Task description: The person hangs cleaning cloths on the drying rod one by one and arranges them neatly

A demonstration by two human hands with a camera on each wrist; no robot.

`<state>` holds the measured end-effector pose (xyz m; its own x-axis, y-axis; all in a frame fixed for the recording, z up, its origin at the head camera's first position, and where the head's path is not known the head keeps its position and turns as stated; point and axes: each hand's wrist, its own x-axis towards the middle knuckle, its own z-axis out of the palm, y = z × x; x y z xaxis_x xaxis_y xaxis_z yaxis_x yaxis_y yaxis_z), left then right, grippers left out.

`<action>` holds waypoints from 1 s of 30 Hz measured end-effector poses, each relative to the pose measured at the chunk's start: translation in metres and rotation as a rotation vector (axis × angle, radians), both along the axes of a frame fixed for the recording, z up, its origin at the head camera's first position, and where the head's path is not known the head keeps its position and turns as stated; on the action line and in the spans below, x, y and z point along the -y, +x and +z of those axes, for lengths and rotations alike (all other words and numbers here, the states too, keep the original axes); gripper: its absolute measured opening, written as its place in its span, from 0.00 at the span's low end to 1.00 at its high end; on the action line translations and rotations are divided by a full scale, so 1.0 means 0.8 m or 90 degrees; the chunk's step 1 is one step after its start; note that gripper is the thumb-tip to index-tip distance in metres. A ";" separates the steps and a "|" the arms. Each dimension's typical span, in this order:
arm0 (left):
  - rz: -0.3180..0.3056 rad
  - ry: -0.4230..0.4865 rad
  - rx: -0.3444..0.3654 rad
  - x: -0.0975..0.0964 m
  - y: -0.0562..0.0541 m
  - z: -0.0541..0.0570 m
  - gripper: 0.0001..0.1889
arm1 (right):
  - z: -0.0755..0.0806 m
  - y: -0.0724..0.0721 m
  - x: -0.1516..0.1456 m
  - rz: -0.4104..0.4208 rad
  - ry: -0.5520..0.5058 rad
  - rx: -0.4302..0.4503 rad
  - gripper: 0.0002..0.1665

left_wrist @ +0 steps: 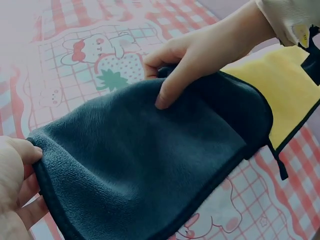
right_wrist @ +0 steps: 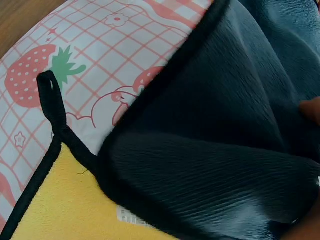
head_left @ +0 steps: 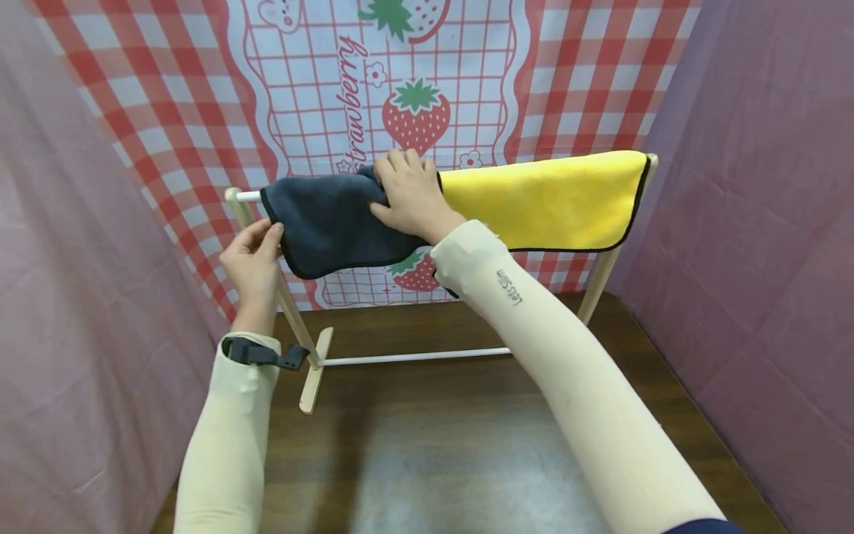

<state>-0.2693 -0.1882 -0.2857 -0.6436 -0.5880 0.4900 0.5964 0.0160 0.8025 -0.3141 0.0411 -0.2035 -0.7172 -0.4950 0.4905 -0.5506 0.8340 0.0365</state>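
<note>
A dark grey towel with black edging hangs over the top rod of a small rack. My left hand pinches its left edge between thumb and fingers, as the left wrist view confirms. Over the top of the cloth, my right hand grips a bunched fold, its thumb on the near side. Right of that hand hangs a yellow towel, also black-edged. In the right wrist view the grey cloth overlaps the yellow one, and a black hanging loop sticks out at a corner.
The rack has wooden posts, a wooden foot and a white lower rod. It stands on a brown wooden surface. Behind it hangs a red checked strawberry cloth; pink curtains flank both sides.
</note>
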 end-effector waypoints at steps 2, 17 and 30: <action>-0.007 0.014 -0.006 0.001 0.000 0.002 0.03 | 0.001 0.001 -0.002 0.007 0.005 -0.002 0.23; -0.024 0.040 -0.003 0.002 0.004 0.013 0.04 | 0.007 0.009 -0.036 0.103 -0.120 0.048 0.26; -0.015 0.023 0.026 0.008 0.006 0.011 0.05 | 0.004 0.028 -0.082 0.122 -0.490 0.034 0.17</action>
